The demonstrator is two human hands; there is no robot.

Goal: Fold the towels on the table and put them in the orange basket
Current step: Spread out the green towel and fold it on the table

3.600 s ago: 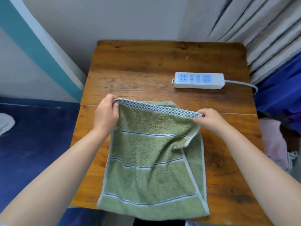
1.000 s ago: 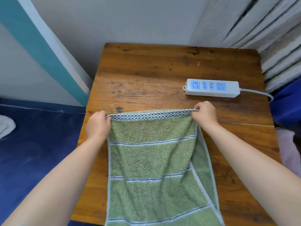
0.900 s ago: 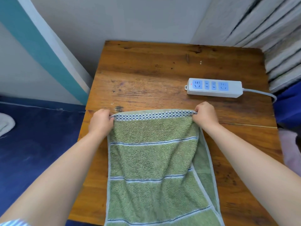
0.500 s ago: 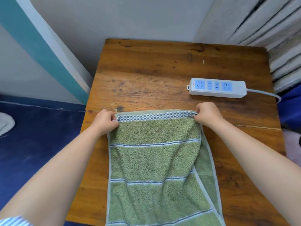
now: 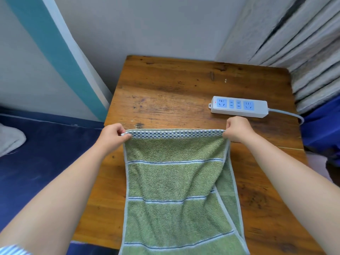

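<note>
Mid-fold from my seat; left hand (image 5: 112, 138) and right hand (image 5: 237, 130) each pinching checkered-edge corner of green towel (image 5: 174, 181), doubled on table (image 5: 165, 92), hanging off near edge; next fold needs regrip I reckon; orange basket not visible.

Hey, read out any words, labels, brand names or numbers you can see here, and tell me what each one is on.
No readable text anywhere in this view.
Power strip: blue socket panels and a small red dot at its left end, no legible lettering or brand.
Green towel: a blue-and-white checked border and stripes, pattern only; no tag or label shows.
Wooden table: stains and scratches, no writing.
Wall and floor: no signs.
</note>
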